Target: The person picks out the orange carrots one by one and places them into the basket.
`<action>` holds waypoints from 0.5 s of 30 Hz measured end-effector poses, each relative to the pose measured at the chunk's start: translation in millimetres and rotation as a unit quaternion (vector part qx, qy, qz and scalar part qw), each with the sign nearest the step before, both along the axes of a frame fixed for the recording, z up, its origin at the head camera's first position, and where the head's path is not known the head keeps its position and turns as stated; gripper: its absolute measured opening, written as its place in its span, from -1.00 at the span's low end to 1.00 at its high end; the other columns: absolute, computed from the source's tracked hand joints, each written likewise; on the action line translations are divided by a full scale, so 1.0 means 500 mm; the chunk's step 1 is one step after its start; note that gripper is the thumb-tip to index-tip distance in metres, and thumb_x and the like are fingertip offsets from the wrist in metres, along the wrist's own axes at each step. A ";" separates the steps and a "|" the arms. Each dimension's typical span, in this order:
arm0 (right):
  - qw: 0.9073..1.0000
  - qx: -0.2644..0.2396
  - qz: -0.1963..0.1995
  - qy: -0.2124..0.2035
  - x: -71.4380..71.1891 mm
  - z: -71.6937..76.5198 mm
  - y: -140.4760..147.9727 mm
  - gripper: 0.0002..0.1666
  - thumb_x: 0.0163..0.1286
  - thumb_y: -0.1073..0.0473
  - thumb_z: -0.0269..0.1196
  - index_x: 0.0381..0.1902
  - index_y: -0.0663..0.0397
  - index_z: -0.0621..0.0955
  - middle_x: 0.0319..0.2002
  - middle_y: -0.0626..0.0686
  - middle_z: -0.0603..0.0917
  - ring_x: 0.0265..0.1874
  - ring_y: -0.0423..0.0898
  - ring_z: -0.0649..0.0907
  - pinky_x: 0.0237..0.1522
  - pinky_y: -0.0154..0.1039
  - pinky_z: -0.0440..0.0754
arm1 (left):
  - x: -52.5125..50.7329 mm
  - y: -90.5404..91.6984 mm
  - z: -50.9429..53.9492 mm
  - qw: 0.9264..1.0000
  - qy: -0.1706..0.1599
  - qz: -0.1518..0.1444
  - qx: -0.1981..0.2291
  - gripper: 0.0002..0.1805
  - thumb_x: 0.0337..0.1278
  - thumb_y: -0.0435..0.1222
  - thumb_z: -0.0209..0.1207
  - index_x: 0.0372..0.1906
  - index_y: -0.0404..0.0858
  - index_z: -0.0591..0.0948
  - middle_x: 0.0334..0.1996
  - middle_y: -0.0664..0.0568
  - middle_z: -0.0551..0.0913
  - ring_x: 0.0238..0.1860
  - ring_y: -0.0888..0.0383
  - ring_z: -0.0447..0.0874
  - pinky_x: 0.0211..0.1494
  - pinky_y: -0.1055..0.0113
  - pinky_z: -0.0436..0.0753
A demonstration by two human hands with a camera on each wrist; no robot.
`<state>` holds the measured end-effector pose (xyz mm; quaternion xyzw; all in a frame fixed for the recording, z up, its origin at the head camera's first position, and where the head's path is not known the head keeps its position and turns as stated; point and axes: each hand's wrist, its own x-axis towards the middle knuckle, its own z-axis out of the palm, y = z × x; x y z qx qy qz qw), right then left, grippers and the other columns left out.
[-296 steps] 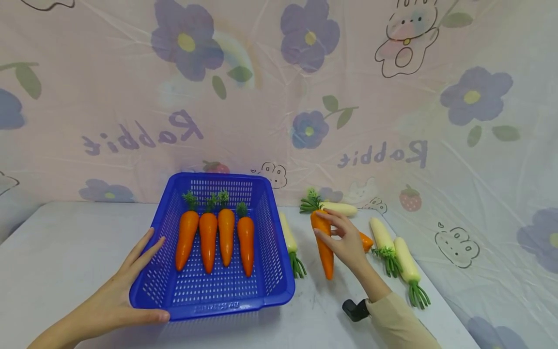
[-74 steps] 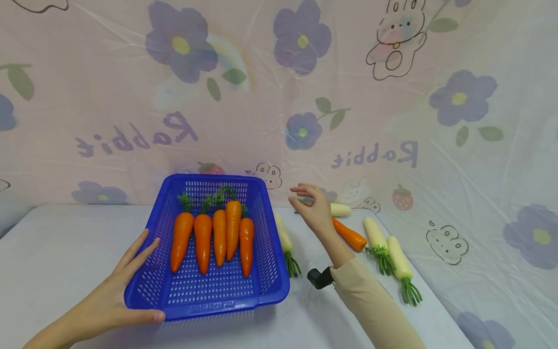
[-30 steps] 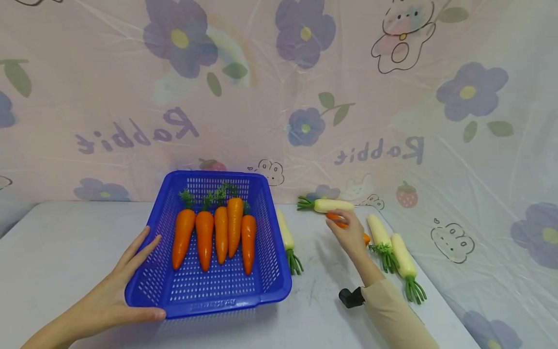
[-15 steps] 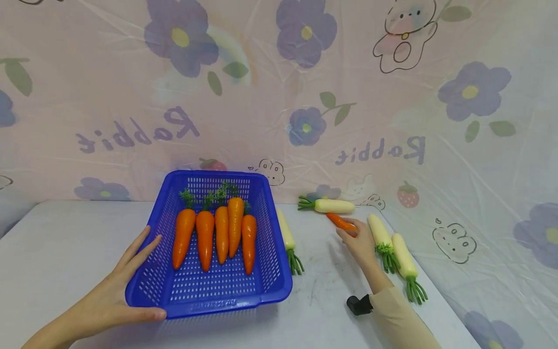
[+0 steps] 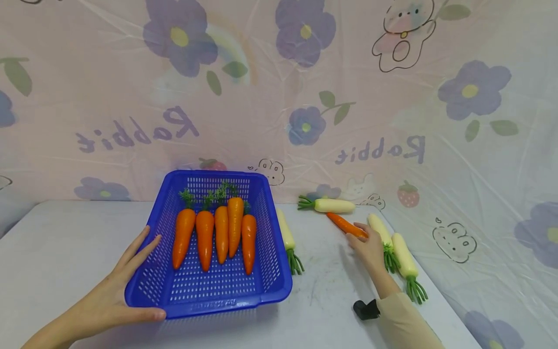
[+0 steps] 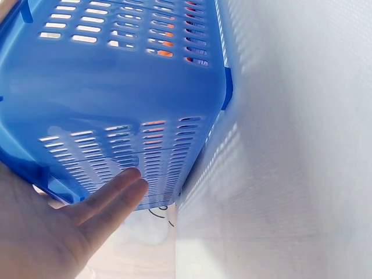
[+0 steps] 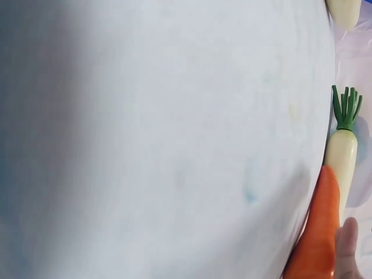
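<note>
My left hand (image 5: pixel 109 293) rests on the near left corner of a blue plastic basket (image 5: pixel 231 304), thumb along the front rim. In the left wrist view its straight fingers (image 6: pixel 110 203) touch the basket's slotted outer wall. Inside lie several orange carrots (image 5: pixel 183 240), leafy ends toward the back. My right hand (image 5: pixel 368 247) is at the thick end of another carrot (image 5: pixel 342 223) on the table, thumb and fingers on either side of it. The right wrist view shows that carrot (image 7: pixel 317 232) with one fingertip beside it; the rest of the hand is out of frame.
One white radish (image 5: pixel 335 206) lies behind the carrot. Two more, a nearer radish (image 5: pixel 405 257) and a partly covered radish (image 5: pixel 379 228), lie along the table's right edge. Another radish (image 5: pixel 285 230) lies against the basket's right side. A printed curtain (image 5: pixel 261 97) hangs behind the white table (image 5: pixel 318 310).
A fifth carrot has joined those in the basket since the oldest frame. Over the last second my right hand slid along the lying carrot toward its thick end. The left hand stays put.
</note>
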<state>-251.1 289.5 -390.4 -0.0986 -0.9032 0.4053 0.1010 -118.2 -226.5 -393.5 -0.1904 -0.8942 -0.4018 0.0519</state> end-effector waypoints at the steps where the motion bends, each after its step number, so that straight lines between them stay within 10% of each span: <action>1: 1.000 0.003 -0.003 -0.001 0.001 0.000 0.002 -0.42 0.36 0.16 0.17 0.29 0.25 0.40 0.30 0.36 0.32 0.06 0.27 0.60 -0.18 -0.32 0.67 | 0.000 0.000 0.000 1.000 0.001 -0.001 0.001 0.32 -0.37 -0.18 0.49 0.54 0.06 -0.11 0.53 0.16 -0.46 0.40 -0.52 -0.18 -0.15 -0.63 0.17; 15: 0.998 0.042 -0.020 -0.049 0.000 0.000 0.032 -0.34 0.31 0.13 0.21 0.31 0.29 0.36 0.20 0.48 0.36 -0.61 -0.20 0.63 -0.48 -0.43 0.52 | 0.000 0.001 0.003 1.000 -0.002 -0.002 0.008 0.32 -0.38 -0.19 0.49 0.54 0.07 -0.10 0.54 0.16 -0.45 0.40 -0.51 -0.19 -0.16 -0.64 0.16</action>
